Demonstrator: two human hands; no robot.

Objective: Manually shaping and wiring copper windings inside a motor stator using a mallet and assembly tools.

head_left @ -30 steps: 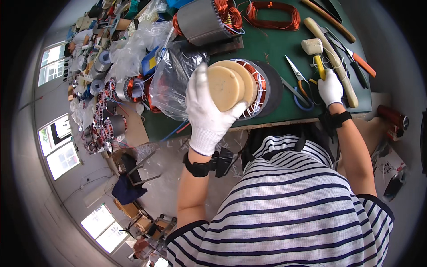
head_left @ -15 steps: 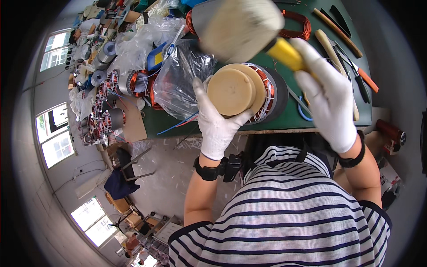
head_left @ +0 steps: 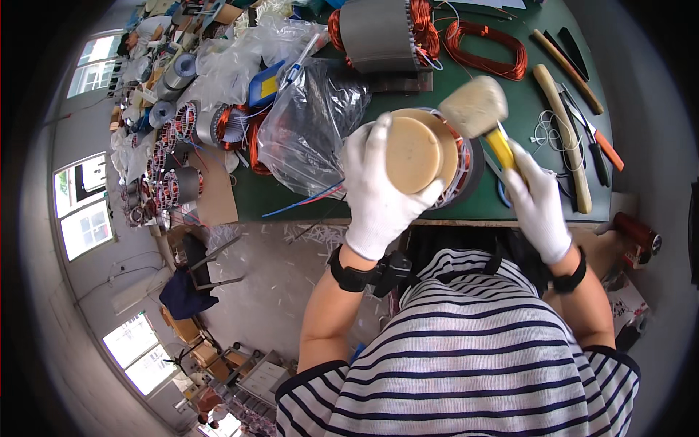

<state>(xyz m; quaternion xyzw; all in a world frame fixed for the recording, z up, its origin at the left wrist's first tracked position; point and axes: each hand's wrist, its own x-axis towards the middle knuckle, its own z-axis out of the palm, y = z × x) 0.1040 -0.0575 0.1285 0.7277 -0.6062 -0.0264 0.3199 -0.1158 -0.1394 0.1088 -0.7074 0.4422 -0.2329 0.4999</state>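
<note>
My left hand, in a white glove, wraps its fingers and thumb round a tan round stepped block. The block sits at the end of a motor stator, whose copper windings laced with white cord show at the block's right side. In my gloved right hand is a mallet, held by its yellow handle. Its pale, slightly blurred head is close to the upper right edge of the block and stator; whether it touches cannot be told. My left palm hides part of the block's near side.
A larger grey stator and a copper coil lie at the back of the green table. Clear plastic bags are to the left. A wooden rod, orange-handled tool and white string lie right.
The mallet has come down and to the right from above the stator, and my right hand has lowered with it. My left hand has shifted right and up around the tan block.
</note>
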